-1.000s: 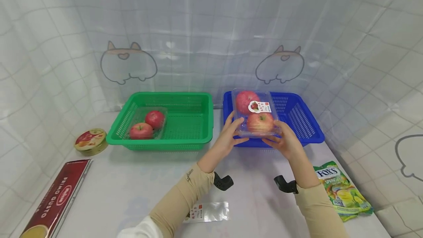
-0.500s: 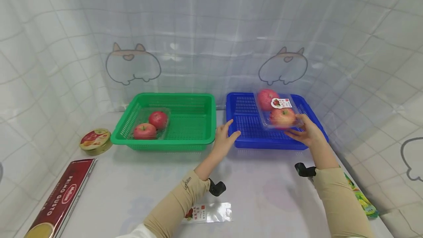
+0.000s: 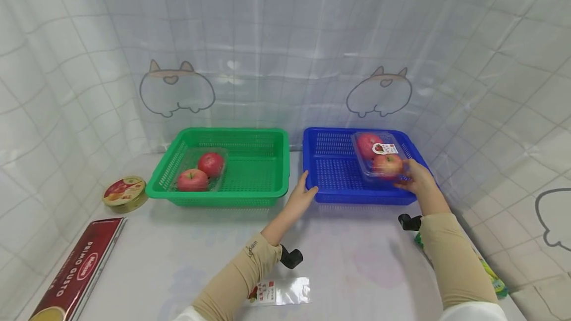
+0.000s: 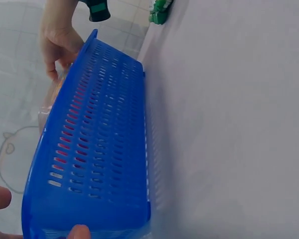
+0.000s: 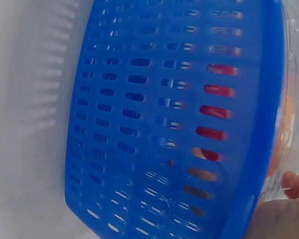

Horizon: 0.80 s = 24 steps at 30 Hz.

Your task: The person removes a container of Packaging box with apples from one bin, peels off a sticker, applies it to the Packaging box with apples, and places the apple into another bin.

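Note:
My right hand [image 3: 414, 178] grips the near end of a clear plastic pack of two red apples [image 3: 379, 155], which sits low in the right side of the blue basket [image 3: 332, 175]. In the right wrist view the pack [image 5: 289, 114] shows past the basket wall [image 5: 164, 124]. My left hand [image 3: 301, 194] touches the blue basket's front left corner, fingers on the side wall and thumb on the front wall [image 4: 94, 149]. To the left, a green basket [image 3: 254, 167] holds a second pack of two apples [image 3: 199, 170].
A round tin [image 3: 124, 193] and a long red Primo Gusto box [image 3: 76, 271] lie at the left. A loose labelled plastic film [image 3: 278, 291] lies near the front. A green candy bag [image 3: 490, 276] lies beside my right forearm. A tiled curtain closes the back and sides.
Both hands held the apple pack above the blue basket's front edge. The left hand let go and moved to the basket's corner. The right hand carried the pack right and down into the basket.

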### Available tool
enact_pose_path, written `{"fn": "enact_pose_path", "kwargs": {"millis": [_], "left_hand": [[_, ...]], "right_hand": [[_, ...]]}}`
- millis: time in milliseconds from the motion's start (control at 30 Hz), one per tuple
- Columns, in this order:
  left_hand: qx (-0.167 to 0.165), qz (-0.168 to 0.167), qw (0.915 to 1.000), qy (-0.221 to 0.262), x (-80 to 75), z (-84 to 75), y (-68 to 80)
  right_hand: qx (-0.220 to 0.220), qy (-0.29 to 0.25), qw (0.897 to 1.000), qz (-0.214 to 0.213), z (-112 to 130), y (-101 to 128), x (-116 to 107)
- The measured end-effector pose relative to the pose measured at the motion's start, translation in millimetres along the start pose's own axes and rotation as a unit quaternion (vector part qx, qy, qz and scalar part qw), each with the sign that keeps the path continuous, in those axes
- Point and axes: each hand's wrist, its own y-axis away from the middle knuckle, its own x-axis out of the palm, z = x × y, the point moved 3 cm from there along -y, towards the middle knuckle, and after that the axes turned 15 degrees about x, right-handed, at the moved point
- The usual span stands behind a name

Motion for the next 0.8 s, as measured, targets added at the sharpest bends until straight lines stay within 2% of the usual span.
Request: {"fn": "enact_pose_path", "kwargs": {"millis": [100,300,333,400,467,567,667,733,800], "left_hand": [[-0.003,-0.006,1.0,-0.005,-0.4,2.8,0.2],[0.011,-0.008,0.9998,-0.013,0.0,6.4,-1.2],[0.012,-0.006,0.9998,-0.012,0.4,6.7,-1.3],[0.013,-0.005,0.9999,-0.006,1.2,7.0,-1.7],[0.013,-0.004,0.9999,-0.003,1.7,7.5,-2.3],[0.009,-0.004,0.9999,0.006,2.5,8.0,-3.1],[0.011,-0.005,0.9999,0.009,2.4,8.1,-4.4],[0.011,-0.005,0.9999,0.011,2.4,8.5,-4.5],[0.01,-0.005,0.9999,0.01,2.4,8.6,-4.3]], "right_hand": [[0.01,0.001,1.0,-0.001,5.0,-39.9,-18.6],[0.004,-0.025,0.999,0.026,27.5,-209.2,-104.3],[-0.001,-0.024,0.999,0.025,29.6,-230.1,-114.9],[-0.002,-0.021,1.0,0.011,32.2,-253.9,-126.4],[-0.017,-0.011,1.0,0.009,32.9,-263.1,-130.5],[-0.034,-0.017,0.999,-0.027,30.5,-253.0,-125.4],[-0.042,-0.052,0.996,-0.05,27.5,-239.9,-119.6],[-0.03,-0.083,0.996,-0.028,24.7,-230.2,-116.8],[-0.023,-0.111,0.993,-0.028,22.8,-227.3,-114.4]]}}
